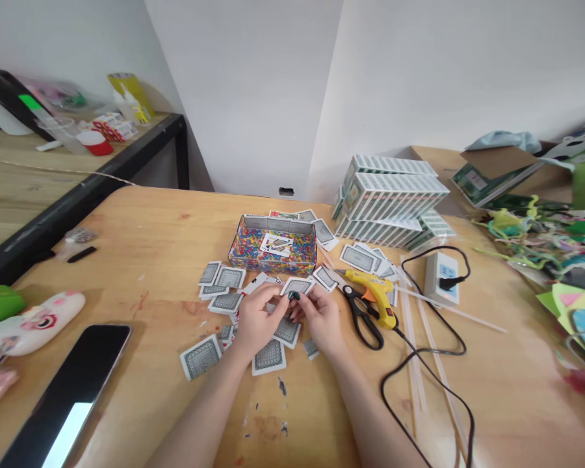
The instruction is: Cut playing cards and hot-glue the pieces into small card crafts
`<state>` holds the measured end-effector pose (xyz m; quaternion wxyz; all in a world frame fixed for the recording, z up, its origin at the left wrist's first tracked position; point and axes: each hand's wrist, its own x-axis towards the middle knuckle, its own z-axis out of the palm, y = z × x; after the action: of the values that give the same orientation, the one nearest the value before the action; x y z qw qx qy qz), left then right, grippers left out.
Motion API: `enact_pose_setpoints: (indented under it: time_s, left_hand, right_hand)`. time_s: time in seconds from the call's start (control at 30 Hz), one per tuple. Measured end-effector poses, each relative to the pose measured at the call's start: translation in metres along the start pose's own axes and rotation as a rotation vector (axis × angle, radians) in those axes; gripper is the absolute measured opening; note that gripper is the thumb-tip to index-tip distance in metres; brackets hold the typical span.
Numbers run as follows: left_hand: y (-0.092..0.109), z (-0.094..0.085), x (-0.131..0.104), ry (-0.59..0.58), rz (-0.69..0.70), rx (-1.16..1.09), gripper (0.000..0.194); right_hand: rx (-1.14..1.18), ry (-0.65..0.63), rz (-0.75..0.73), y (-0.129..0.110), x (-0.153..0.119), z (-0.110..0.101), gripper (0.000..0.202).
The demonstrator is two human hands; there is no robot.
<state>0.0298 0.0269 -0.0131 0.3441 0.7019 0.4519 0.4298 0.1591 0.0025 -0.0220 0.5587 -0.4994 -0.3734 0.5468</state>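
Note:
Between both hands I hold a playing card [297, 286], its patterned grey back facing up. My left hand [260, 318] pinches its left side, and my right hand [319, 315] grips the right side, with the thumbs meeting at the near edge. Loose playing cards [269, 357] lie under and around my hands, mostly face down. Just beyond stands an open box [273, 263] with a colourful patterned inside; grey card backs line its far wall and one face-up card [277, 244] lies in it. A small cut piece of card [311, 349] rests beside my right wrist.
Right of my hands lie black-handled scissors [363, 318] and a yellow glue gun [377, 292], its cord looping to a power strip [441, 276]. Clear glue sticks [426, 351] lie nearby. Stacked card packs [390, 198] stand behind. A phone [71, 396] lies at left.

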Motion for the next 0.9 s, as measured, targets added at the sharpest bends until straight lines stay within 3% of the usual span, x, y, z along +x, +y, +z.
enact_pose_setpoints:
  time_s: [0.27,0.47,0.9]
  left_hand:
    - [0.003,-0.002,-0.001,-0.112,0.110,0.122,0.016]
    - [0.001,-0.003,-0.003,-0.211,0.098,0.186,0.018]
    - [-0.005,0.002,-0.009,-0.213,0.099,0.279,0.012]
  right_hand:
    - [-0.069,0.048,-0.039,-0.002,0.002,-0.008,0.019]
    - [-0.055,0.138,-0.017,-0.006,0.005,-0.009,0.018]
    - [0.025,0.154,-0.022,-0.001,0.009,-0.012,0.019]
